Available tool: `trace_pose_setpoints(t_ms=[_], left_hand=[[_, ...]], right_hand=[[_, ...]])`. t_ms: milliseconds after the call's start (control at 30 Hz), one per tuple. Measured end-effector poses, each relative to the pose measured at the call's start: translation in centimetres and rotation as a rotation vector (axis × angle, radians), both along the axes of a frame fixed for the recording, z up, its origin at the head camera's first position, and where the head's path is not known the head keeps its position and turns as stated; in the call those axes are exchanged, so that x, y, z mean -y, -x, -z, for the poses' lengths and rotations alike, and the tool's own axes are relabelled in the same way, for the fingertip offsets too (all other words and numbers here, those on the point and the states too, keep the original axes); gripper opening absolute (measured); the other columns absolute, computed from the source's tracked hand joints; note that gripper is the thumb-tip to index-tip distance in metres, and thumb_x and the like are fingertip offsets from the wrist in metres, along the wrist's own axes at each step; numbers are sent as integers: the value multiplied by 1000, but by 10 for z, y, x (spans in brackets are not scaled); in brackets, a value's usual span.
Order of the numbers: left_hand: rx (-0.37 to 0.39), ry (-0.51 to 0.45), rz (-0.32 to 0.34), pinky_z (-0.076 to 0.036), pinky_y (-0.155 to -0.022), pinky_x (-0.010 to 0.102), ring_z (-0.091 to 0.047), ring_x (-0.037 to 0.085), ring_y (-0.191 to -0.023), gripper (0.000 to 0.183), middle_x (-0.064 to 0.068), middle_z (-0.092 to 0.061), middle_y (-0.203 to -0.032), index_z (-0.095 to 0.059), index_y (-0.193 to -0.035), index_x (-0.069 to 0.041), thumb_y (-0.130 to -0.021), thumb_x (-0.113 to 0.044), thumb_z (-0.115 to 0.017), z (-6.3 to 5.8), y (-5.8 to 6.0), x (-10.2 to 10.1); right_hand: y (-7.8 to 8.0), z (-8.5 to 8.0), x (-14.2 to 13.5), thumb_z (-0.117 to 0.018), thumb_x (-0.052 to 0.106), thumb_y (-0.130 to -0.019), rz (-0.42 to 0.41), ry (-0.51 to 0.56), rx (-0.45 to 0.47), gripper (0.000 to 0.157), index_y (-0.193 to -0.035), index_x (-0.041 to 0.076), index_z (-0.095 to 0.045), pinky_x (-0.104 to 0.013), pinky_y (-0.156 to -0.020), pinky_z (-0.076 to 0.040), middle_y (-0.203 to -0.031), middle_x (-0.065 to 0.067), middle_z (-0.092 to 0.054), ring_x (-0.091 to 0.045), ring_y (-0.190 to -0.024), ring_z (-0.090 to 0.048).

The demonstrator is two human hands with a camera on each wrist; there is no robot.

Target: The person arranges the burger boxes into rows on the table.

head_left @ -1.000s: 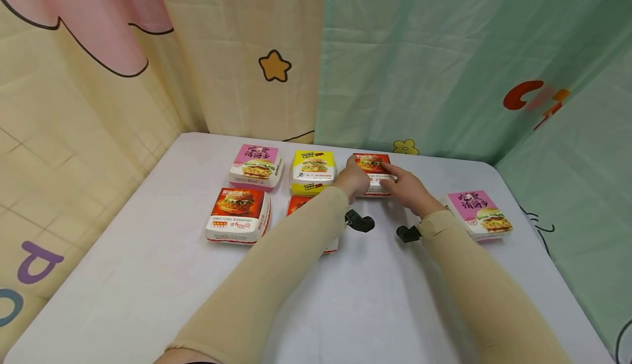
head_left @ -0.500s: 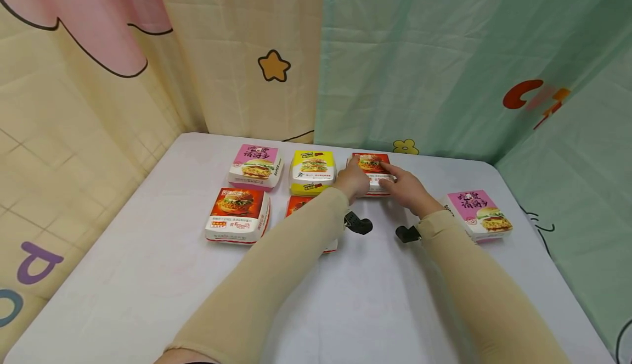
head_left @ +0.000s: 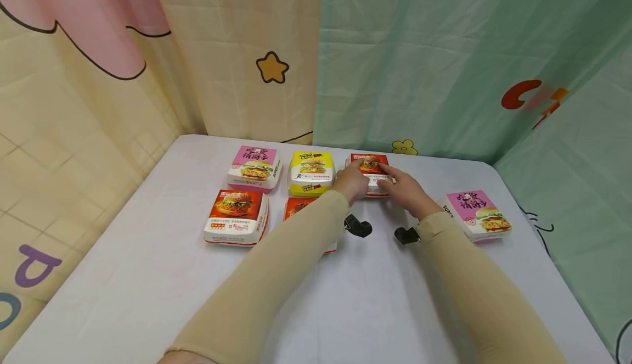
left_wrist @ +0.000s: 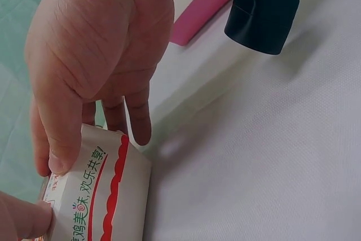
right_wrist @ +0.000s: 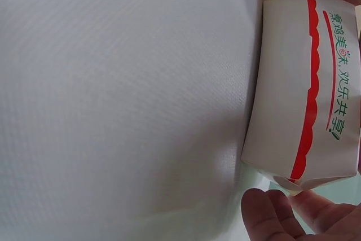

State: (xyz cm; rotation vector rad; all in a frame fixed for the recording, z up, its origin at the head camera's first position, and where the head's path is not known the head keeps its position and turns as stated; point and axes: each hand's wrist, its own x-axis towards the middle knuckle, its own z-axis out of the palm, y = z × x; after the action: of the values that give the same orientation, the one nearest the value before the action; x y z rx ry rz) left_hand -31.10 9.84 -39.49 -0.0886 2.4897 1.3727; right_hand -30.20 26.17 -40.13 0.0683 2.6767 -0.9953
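In the head view, a red-and-white burger box [head_left: 372, 164] lies at the back of the table between my two hands. My left hand [head_left: 351, 182] holds its left side, with the index finger reaching onto the lid. My right hand [head_left: 407, 191] grips the right side. Seen from the left wrist, the right hand's thumb [left_wrist: 61, 145] presses the lid's front edge, and the left thumb [left_wrist: 31, 218] comes in at the lower left. The right wrist view has the box's front wall [right_wrist: 302, 88] close up, standing on the cloth with fingers at both ends.
Left of the held box sits a yellow burger box [head_left: 311, 173], then a pink one [head_left: 253, 166]. In front are a red box [head_left: 236, 217] and another red box [head_left: 298, 205], partly hidden by my left sleeve. A pink box [head_left: 478, 214] lies right, beside my right forearm. Curtains [head_left: 405, 67] hang behind.
The held box has shifted slightly left, nearer the yellow one. My left index finger has moved a little further onto its lid; the other boxes stay in place.
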Motion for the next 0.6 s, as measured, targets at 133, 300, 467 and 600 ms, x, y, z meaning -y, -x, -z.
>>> trace_pose_setpoints(t_ms=[133, 300, 467, 600], left_hand=[[16, 0, -9, -49, -110, 48, -43, 32, -136, 65, 14, -45, -162, -44, -160, -36, -102, -11, -56, 0, 0, 0], [24, -1, -18, -51, -107, 47, -44, 31, -133, 66, 16, -46, -158, -43, -160, -37, -101, -10, -56, 0, 0, -2], [42, 9, -19, -52, -104, 47, -44, 31, -131, 71, 18, -44, -156, -41, -161, -38, -99, -8, -57, -4, -3, -2], [42, 48, 0, -53, -102, 47, -40, 32, -136, 76, 21, -38, -159, -36, -163, -38, -97, -8, -56, -10, -6, -2]], right_hand=[[-1, 0, 0, -50, 41, -109, -4, 2, 0, 68, -169, 30, -20, -64, -125, -30, -175, -19, -20, -46, -159, -22], [-1, -1, 0, -50, 41, -109, 2, 13, 8, 68, -169, 31, -20, -64, -125, -30, -176, -18, -19, -46, -159, -22], [0, 1, 0, -50, 40, -109, 1, 19, 0, 68, -169, 31, -20, -64, -125, -28, -176, -18, -19, -46, -160, -21], [1, 2, 1, -51, 36, -109, -25, 5, -52, 69, -170, 28, -18, -63, -127, -24, -176, -17, -19, -45, -160, -20]])
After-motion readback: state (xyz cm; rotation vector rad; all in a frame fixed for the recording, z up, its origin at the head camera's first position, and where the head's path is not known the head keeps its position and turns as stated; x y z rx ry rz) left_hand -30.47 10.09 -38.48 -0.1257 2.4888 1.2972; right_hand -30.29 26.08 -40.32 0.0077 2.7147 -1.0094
